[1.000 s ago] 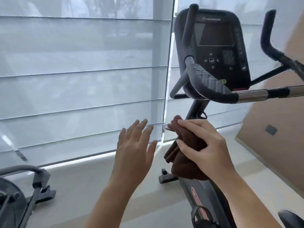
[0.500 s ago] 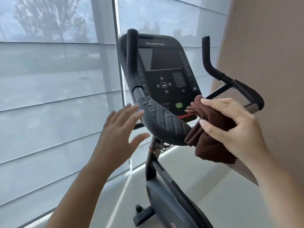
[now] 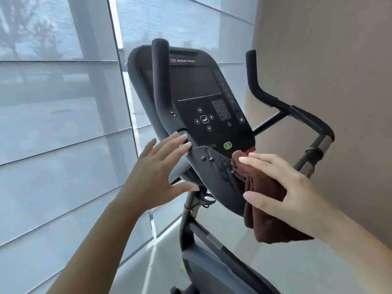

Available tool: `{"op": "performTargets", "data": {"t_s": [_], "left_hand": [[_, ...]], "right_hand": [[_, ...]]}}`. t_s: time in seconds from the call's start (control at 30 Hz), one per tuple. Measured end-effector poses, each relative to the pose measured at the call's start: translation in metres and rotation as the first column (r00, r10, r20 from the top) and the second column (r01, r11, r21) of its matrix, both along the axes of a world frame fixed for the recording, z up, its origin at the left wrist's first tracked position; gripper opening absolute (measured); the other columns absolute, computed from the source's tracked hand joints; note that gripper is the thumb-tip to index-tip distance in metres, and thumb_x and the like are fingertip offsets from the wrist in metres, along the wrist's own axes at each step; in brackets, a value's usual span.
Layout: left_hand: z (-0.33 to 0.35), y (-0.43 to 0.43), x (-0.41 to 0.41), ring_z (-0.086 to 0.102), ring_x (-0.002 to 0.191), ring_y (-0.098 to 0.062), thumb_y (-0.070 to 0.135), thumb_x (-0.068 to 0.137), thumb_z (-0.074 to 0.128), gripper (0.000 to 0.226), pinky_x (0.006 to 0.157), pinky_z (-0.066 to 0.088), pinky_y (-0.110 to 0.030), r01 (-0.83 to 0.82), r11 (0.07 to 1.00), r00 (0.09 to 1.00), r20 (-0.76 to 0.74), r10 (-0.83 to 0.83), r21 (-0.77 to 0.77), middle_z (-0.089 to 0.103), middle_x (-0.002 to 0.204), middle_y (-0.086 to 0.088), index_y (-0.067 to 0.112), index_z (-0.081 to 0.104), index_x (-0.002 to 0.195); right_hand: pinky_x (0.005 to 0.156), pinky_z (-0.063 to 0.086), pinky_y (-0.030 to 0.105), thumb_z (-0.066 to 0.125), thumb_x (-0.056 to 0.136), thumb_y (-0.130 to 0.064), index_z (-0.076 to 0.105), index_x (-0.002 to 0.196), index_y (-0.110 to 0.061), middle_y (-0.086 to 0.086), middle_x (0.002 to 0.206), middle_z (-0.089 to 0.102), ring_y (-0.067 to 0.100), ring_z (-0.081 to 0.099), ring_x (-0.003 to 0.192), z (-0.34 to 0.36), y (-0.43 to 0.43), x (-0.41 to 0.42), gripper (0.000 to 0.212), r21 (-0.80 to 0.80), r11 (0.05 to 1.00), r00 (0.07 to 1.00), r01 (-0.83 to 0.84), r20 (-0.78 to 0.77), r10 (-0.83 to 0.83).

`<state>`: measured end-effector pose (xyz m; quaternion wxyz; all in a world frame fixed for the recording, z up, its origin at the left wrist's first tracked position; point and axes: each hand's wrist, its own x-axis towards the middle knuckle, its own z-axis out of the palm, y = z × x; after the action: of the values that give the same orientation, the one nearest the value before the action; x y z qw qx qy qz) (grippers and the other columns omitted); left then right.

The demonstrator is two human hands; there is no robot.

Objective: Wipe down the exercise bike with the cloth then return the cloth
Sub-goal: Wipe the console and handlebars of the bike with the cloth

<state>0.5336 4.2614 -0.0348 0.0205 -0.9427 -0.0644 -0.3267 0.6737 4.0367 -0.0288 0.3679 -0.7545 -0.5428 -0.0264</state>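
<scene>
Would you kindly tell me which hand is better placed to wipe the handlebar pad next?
Right. The right hand holds the brown cloth against the handlebar pad; the left hand is open, holding nothing.

The pale grey floor (image 3: 286, 270) is carrying the exercise bike (image 3: 201, 266), which is standing between the window blinds (image 3: 63, 155) and the tan wall (image 3: 339, 60).

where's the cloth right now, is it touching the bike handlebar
Touching. The head view shows the cloth, held by the right hand, bunched against the edge of the handlebar with no gap.
</scene>
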Motion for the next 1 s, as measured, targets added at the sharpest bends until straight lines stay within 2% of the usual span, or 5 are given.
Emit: {"op": "performTargets", "data": {"t_s": [0.17,0.37,0.57,0.83,1.0], "left_hand": [[0.009,0.022,0.022,0.028,0.133,-0.021,0.066,0.072,0.044,0.081,0.108,0.02,-0.048,0.205,0.979,0.979,0.004,-0.205,0.014,0.048,0.136,-0.005,0.007,0.05,0.127],[-0.001,0.03,0.037,0.046,0.122,-0.021,0.07,0.077,0.038,0.077,0.102,0.024,-0.04,0.351,0.936,0.924,0.151,-0.353,0.037,0.062,0.116,-0.005,0.006,0.059,0.113],[-0.004,0.034,0.042,0.051,0.118,-0.026,0.069,0.075,0.043,0.076,0.103,0.024,-0.042,0.398,0.917,0.901,0.182,-0.393,0.013,0.063,0.112,-0.007,0.004,0.061,0.109],[-0.005,0.034,0.045,0.053,0.116,-0.024,0.071,0.072,0.045,0.076,0.104,0.025,-0.042,0.417,0.909,0.889,0.217,-0.404,-0.016,0.064,0.109,-0.005,0.005,0.062,0.106],[-0.006,0.033,0.048,0.054,0.114,-0.024,0.069,0.068,0.051,0.074,0.103,0.025,-0.043,0.424,0.905,0.88,0.252,-0.402,-0.036,0.065,0.107,-0.005,0.006,0.063,0.104]], "right_hand": [[0.1,0.034,0.014,0.066,0.079,-0.031,0.06,0.113,-0.04,-0.016,0.121,0.055,-0.005,0.048,0.113,0.02,0.041,-0.021,0.036,0.133,0.987,0.996,0.093,-0.016,-0.092],[0.092,0.032,0.005,0.065,0.081,-0.021,0.066,0.103,-0.036,-0.017,0.113,0.056,-0.004,0.051,0.109,0.019,0.046,-0.036,0.026,0.091,0.978,0.982,0.188,-0.02,-0.187],[0.095,0.043,0.035,0.062,0.077,-0.018,0.07,0.097,-0.024,-0.005,0.107,0.061,0.016,0.057,0.105,0.009,0.036,-0.064,0.023,0.205,0.914,0.922,0.349,0.1,-0.374],[0.095,0.038,0.025,0.064,0.077,-0.023,0.068,0.104,-0.03,-0.011,0.117,0.055,0.018,0.052,0.106,0.025,0.053,-0.064,0.029,-0.002,0.966,0.939,0.257,0.238,-0.249],[0.092,0.043,0.033,0.066,0.075,-0.015,0.072,0.097,-0.022,-0.003,0.111,0.06,0.02,0.056,0.103,0.008,0.02,-0.068,0.024,0.112,0.95,0.901,0.292,0.3,-0.313]]}}
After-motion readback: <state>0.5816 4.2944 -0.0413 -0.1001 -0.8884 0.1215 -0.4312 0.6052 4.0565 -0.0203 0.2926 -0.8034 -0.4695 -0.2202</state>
